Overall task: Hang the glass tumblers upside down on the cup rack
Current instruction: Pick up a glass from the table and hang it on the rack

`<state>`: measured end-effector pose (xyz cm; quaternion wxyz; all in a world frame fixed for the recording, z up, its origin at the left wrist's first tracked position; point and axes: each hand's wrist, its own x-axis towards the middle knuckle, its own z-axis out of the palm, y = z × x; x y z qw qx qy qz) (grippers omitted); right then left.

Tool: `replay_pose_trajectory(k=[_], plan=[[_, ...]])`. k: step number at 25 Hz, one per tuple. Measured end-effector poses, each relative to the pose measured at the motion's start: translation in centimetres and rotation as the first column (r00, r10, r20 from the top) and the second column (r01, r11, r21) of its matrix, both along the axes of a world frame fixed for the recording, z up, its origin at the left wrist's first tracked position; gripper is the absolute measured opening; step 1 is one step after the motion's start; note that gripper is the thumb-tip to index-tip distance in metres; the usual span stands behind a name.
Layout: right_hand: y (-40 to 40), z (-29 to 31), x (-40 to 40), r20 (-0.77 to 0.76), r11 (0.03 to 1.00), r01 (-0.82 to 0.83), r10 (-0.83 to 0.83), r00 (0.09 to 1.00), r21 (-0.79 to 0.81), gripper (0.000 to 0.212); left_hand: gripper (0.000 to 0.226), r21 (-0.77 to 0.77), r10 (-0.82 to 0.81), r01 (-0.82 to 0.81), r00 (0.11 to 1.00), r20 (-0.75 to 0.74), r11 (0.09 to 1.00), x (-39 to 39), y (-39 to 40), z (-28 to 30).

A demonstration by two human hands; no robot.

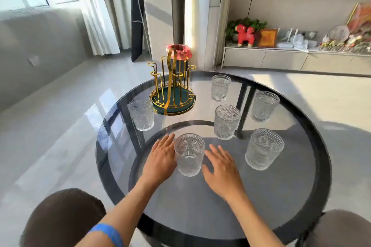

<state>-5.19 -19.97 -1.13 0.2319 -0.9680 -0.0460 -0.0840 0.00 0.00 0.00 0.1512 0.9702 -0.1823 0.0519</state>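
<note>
Six glass tumblers (189, 154) are seen upright on a round glass desk (313, 186), near an empty gold cup rack (172, 94). The nearest tumbler is flanked by the left hand (160, 158) and right hand (222, 170), each grip wide, nothing held.

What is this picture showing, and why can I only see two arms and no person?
The camera sits on the person's head and looks down, so you see what they see: their own arms. The left hand and right hand lie open on either side of the nearest tumbler, not gripping it yet. They rest on a round glass table. Six glass tumblers stand on it, mouths up. The gold thing with a green base is the cup rack. Its prongs are bare, so no glass is hung yet. Nothing is held.
</note>
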Motion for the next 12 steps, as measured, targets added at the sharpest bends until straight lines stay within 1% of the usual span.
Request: replay_pose_trajectory(k=[3,4,6,8,10,12], plan=[[-0.3,1.2,-1.2,-0.116,0.994,-0.073,0.082,0.99,0.084,0.082,0.054,0.037,0.023,-0.023,1.0,-0.005,0.999,-1.7,0.1,-0.1],[-0.2,1.5,-1.7,-0.148,0.991,-0.087,0.103,0.984,0.106,0.091,0.055,0.05,0.023,-0.022,0.999,-0.028,0.999,-2.2,0.0,-0.3],[0.4,1.6,-2.1,-0.151,0.985,-0.054,0.079,0.985,0.164,0.101,0.057,0.058,0.03,-0.028,0.999,-0.043,0.998,-2.0,0.0,-0.5],[1.3,1.9,-2.2,-0.072,0.965,0.027,-0.008,0.997,0.262,0.098,0.062,0.045,0.058,-0.055,0.997,-0.059,0.997,-1.6,0.0,-0.3],[2.1,2.4,-2.2,-0.038,0.922,0.092,-0.083,0.996,0.377,0.085,0.062,0.049,0.057,-0.054,0.997,-0.054,0.997,-1.4,0.0,0.1],[2.4,2.9,-1.8,-0.04,0.85,0.103,-0.095,0.995,0.517,0.072,0.053,-0.01,0.029,-0.029,0.998,-0.058,1.0,-0.4,0.1,1.9]])
